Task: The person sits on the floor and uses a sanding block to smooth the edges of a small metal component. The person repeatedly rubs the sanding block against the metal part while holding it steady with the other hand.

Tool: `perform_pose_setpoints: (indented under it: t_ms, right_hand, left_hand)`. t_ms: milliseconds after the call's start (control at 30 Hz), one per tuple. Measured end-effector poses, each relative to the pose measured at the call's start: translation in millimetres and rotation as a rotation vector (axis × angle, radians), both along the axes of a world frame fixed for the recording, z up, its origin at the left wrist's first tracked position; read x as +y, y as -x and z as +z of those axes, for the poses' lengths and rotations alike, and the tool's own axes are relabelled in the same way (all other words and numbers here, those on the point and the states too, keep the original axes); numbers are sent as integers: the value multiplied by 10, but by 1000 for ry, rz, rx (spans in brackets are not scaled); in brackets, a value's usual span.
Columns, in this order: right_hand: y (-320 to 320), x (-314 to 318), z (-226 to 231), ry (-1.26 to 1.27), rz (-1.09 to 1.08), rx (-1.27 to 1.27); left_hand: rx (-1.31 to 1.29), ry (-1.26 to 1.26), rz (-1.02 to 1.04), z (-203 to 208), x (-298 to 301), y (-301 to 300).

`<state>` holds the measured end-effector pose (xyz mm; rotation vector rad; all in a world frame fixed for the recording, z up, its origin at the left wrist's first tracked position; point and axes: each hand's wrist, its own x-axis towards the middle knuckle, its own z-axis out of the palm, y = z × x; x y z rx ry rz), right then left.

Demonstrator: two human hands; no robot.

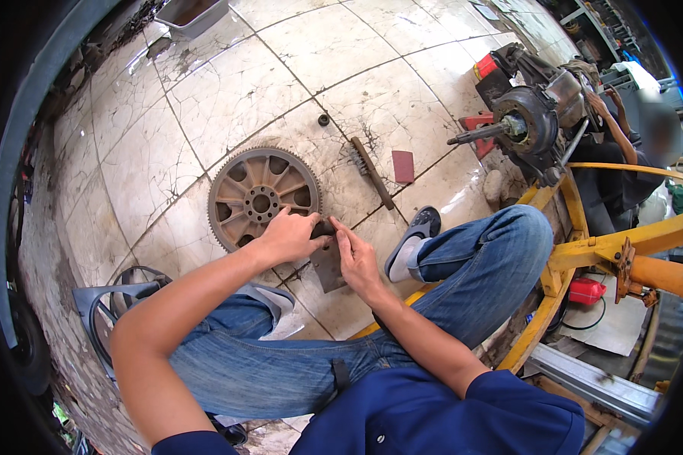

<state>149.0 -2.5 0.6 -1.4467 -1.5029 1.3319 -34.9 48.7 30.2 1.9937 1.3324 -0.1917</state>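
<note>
My left hand (288,236) is closed around a small dark cylindrical piece (323,228) just off the near right rim of a toothed flywheel (264,186). From the other side, my right hand (359,262) pinches the same piece with its fingertips. Much of it is hidden by my fingers. Below the hands there is a grey square sheet (328,268), partly covered by them. The brown flywheel lies flat on the tiles. Beyond my right hand rest a wire brush (371,173), a dark red sandpaper piece (403,167) and a small black ring (323,120).
At the right, a greasy axle hub assembly (527,125) stands by a yellow metal frame (607,243). Another person (622,144) reaches to it from behind. A grey tray (193,19) sits at the far left. My sandalled foot (413,243) is right of my hands.
</note>
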Motion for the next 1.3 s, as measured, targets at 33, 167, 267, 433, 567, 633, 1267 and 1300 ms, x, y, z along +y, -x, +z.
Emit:
perform_pose_setpoints:
  t_ms: [33,167,267,433,567,633,1267,1300]
  right_hand:
    - [-1,-4,-12,-50,-6,5]
    - [18,25,-14,53,-6,-37]
    - [9,4,-5,46,-16,-8]
    - [-7,16,28,41,-22,4]
    - [21,12,1,3,-36,13]
    - [42,16,3,-90,-34,23]
    - [48,43,94,-8,-4,4]
    - [44,45,99,78,-8,-21]
  left_hand:
    - [-2,0,4,-8,-6,-25]
    - [-56,-34,81,-25,-46,-30]
    - [-14,18,104,68,-37,-63]
    - [-3,-7,168,76,-35,-80]
    - [0,29,178,94,-18,-89]
    - [-11,35,155,76,-17,-72]
    - [-8,12,88,89,25,-63]
    - [-1,14,89,95,22,-69]
